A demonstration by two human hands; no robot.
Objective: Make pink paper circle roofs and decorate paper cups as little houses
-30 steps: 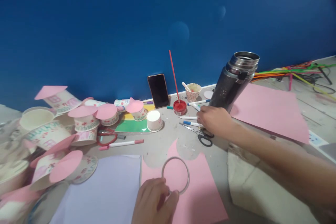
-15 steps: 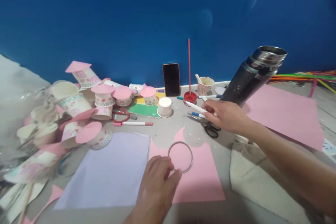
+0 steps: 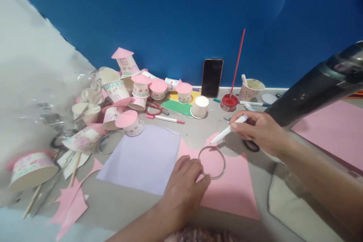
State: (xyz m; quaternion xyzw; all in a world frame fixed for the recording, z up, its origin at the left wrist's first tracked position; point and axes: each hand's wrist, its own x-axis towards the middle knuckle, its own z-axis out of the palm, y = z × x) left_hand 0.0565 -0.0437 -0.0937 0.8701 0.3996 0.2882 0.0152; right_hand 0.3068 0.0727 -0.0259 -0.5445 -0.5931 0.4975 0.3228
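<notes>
- Left hand (image 3: 184, 191) clamps thumb and fingers on the thin clear plastic ring (image 3: 225, 162), which lies flat on the pink paper sheet (image 3: 235, 193).
- Right hand (image 3: 262, 130) grips a white marker pen (image 3: 229, 132), its tip just beside the ring's far rim.

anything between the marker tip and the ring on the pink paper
Nothing visible. The marker in the right hand has its tip close to the far edge of the ring on the pink paper, nothing lying between. The left hand holds the ring's near-left side, clear of the tip.
</notes>
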